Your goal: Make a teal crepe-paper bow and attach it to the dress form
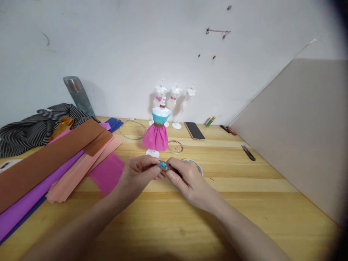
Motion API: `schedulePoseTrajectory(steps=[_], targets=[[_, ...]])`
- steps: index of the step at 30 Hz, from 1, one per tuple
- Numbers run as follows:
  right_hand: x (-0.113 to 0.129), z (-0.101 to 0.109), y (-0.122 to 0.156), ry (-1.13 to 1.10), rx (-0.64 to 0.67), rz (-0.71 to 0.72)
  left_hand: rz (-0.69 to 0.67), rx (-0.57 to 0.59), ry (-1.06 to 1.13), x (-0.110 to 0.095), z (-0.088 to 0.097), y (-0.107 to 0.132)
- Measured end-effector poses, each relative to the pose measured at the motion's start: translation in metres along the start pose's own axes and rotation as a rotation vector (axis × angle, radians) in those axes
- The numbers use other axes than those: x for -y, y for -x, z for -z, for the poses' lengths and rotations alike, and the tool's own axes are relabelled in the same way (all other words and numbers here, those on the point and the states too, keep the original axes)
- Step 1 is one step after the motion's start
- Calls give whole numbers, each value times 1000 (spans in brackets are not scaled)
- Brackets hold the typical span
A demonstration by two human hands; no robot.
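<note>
your left hand [135, 174] and right hand [192, 182] pinch a grey-and-turquoise piece [163, 165] between them; likely light, stiff, best gripped at its ends.

No lettering, brand, number or sign can be read. The small green packet [209, 122] near the wall is too small and blurred for any print to be made out, and the dark mark on the white card [14, 162] at left forms no legible character.
</note>
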State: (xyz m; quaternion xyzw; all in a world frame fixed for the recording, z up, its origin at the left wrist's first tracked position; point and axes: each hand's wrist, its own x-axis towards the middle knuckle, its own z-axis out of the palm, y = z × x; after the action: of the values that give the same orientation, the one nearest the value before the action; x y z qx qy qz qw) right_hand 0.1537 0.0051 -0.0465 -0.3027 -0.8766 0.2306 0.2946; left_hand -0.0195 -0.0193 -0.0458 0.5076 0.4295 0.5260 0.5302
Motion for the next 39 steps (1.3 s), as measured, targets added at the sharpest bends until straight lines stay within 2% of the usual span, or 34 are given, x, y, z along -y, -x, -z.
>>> schedulePoseTrajectory(steps=[6,11,19,31,39], targets=[[2,2,1,-29,13,-2,48,-10,29,-4,-2,0],[-1,-1,1,-23,-10,7,57,-19,58,2,-1,-1],[0,2,-3,-101,-4,48,39,-23,69,9,1,1],[-1,5,-6,-141,16,12,24,-41,36,12,1,-1],[2,1,-4,-160,27,-21,59,-58,16,4,-2,0]])
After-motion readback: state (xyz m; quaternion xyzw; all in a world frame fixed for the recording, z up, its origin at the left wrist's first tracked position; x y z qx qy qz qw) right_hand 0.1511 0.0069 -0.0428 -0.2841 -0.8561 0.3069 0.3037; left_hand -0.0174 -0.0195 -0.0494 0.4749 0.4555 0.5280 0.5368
